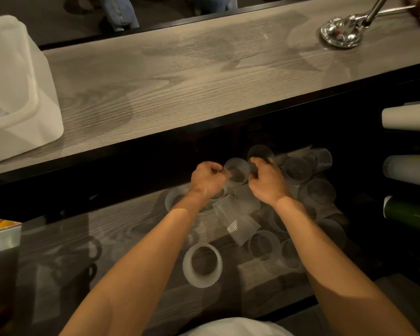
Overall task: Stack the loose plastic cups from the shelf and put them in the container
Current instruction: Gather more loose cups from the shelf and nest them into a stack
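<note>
1. Your left hand [210, 178] has its fingers curled, and thumb and forefinger pinch the rim of the near cup [238, 169].
2. Your right hand [267, 181] is curled too, its fingertips gripping the rim of the far cup [260, 151], which sits just behind the near cup.
3. Both of those cups stand mouth-up between your hands, touching or nearly touching; you can't tell which.
4. The loose cups [240, 221] lie on the shelf [107, 238] under and around your wrists. Some are upright and some lie tipped on their sides, with a few overlapping.
5. One upright cup [202, 264] stands apart from the pile, nearest you, between your forearms.
6. The container [41, 98] sits on the left end of the counter [180, 81], above the shelf and well apart from the cups. You can see only a small part of its inside.
7. A shiny stand [341, 32] rests on the counter's far right.
8. Rolls [407, 117] lie stacked at the right edge, beside the shelf.
9. A metal box [0, 238] sits at the left edge.
</note>
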